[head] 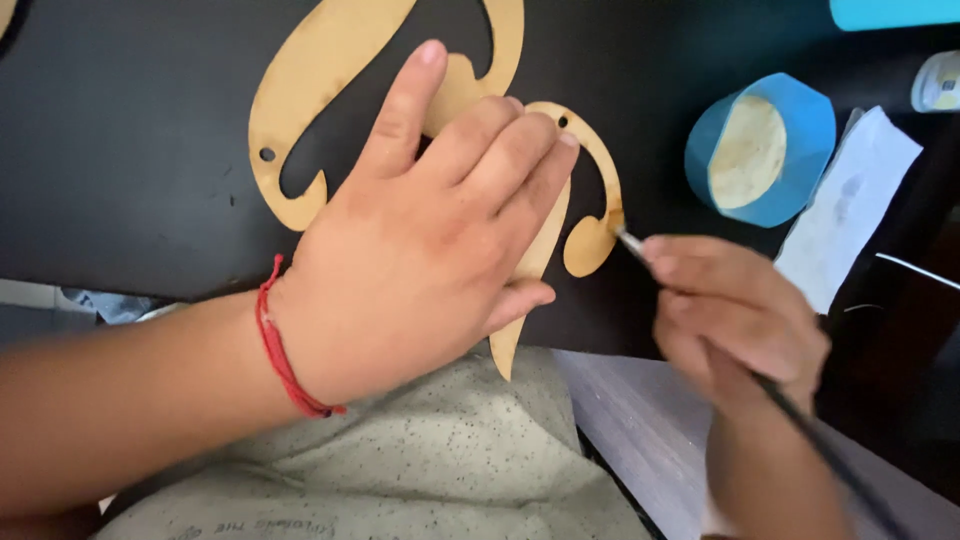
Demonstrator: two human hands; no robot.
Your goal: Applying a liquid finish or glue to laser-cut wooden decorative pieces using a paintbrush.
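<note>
A speckled grey cloth [440, 470] lies nearest. The right hand [735, 315], grip closed on a thin dark brush [800, 420], touches its tip to a flat, curved wooden cutout [590, 235] whose tapered end points toward the person. The left hand [430, 240] presses it flat on the black desk [130, 150]. Beyond sits a blue paper cup [795, 125].

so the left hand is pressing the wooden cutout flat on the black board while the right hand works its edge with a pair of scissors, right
Not scissors. In the head view the right hand holds a thin brush, tip at the edge of the wooden cutout. The left hand does press it on the black board.
</note>
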